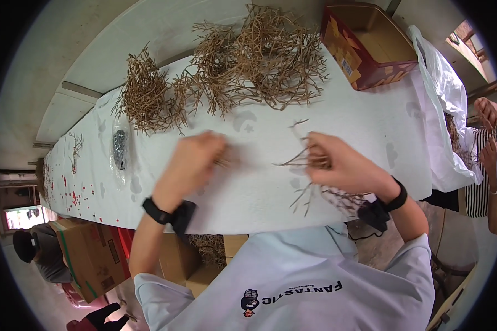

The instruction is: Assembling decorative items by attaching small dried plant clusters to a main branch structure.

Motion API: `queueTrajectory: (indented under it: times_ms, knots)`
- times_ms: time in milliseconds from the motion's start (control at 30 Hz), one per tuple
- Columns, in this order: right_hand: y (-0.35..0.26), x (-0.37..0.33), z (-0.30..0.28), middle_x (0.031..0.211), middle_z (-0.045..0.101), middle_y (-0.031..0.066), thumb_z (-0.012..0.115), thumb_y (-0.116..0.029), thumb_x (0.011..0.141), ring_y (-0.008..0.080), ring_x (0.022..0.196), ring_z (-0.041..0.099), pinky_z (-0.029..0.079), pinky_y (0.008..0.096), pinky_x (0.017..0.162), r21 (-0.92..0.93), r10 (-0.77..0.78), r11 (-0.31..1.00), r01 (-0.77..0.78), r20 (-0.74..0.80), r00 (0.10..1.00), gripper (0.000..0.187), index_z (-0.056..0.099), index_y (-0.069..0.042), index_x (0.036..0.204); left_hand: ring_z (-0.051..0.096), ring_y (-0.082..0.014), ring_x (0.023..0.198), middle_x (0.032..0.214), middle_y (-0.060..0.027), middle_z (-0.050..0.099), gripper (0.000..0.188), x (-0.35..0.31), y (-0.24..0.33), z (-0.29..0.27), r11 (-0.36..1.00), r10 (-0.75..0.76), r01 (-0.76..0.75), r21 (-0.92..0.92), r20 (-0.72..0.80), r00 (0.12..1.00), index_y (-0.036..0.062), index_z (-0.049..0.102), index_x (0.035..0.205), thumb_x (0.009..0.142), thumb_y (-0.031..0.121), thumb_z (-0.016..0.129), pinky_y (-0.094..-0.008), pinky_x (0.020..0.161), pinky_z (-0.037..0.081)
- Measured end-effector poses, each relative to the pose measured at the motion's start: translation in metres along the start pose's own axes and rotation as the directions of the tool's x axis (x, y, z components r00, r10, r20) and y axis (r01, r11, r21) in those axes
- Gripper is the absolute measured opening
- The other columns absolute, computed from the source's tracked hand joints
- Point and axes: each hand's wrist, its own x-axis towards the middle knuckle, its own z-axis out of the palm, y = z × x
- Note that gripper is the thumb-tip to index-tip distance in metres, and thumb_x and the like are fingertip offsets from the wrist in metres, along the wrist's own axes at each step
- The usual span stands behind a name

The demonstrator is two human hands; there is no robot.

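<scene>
My right hand (pixel 337 157) is closed round a few thin brown twigs (pixel 292 162), whose forked ends stick out to the left over the white-covered table (pixel 248 190). More twigs (pixel 342 198) lie just below this hand, near the table's front edge. My left hand (pixel 196 157) is curled above the table to the left and blurred by motion. Something small and brownish shows at its fingertips, too smeared to name. Beyond both hands rises a tangled heap of dry brown twigs (pixel 259 60), with a smaller clump (pixel 149 99) at its left end.
A red-and-gold box (pixel 364 60) stands at the far right, beside a white plastic bag (pixel 442 94). A clear-wrapped dark object (pixel 120 149) and scattered red bits (pixel 77 196) lie on the left. A co-worker's hands (pixel 488 132) show at right; a person (pixel 38 251) is by a cardboard box (pixel 94 256).
</scene>
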Motion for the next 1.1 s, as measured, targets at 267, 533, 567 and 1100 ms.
queueTrajectory:
  times_ms: [267,533,567,1100]
  knots:
    - [0.014,0.004,-0.021,0.080,0.047,0.0013,0.059,-0.006,0.094,0.0081,0.070,0.041,0.038,0.0241,0.060,0.494,0.036,0.869,0.026,-0.115,0.993,0.021,0.038,-0.005,0.095,0.050,-0.0124,0.065,0.073,-0.0038,0.053,0.023,-0.017,0.007,0.003,0.685,-0.543,0.357,-0.635,-0.118,0.832,0.0014,0.051,0.105,0.087,-0.003,0.065,-0.0261,0.059,0.041]
    - [0.024,0.026,-0.005,0.103,0.057,0.0095,0.054,-0.010,0.098,0.0127,0.087,0.059,0.052,0.0276,0.074,0.397,-0.063,0.907,0.138,-0.197,0.978,0.019,0.040,-0.003,0.109,0.048,-0.0035,0.067,0.075,0.0032,0.057,0.035,0.053,0.027,0.010,0.347,-0.641,0.425,-0.836,0.120,0.758,0.0029,0.058,0.112,0.084,0.012,0.077,-0.0212,0.059,0.038]
    - [0.020,0.026,-0.004,0.104,0.057,0.0098,0.054,-0.010,0.098,0.0137,0.090,0.060,0.053,0.0287,0.075,0.403,-0.046,0.907,0.126,-0.203,0.978,0.019,0.040,-0.003,0.109,0.047,-0.0031,0.067,0.074,0.0032,0.057,0.034,0.060,0.026,0.009,0.318,-0.603,0.477,-0.819,0.213,0.768,0.0028,0.061,0.110,0.083,0.014,0.079,-0.0211,0.059,0.038]
    - [0.022,0.016,-0.036,0.099,0.059,0.0126,0.070,-0.004,0.085,0.0181,0.091,0.065,0.056,0.0308,0.077,0.614,0.156,0.789,0.006,-0.210,0.965,0.046,0.029,-0.009,0.105,0.052,-0.0030,0.061,0.072,0.0030,0.061,0.011,0.062,0.014,0.042,0.427,-0.383,0.352,-0.833,0.186,0.905,0.0006,0.065,0.090,0.087,0.008,0.074,-0.0206,0.054,0.040]
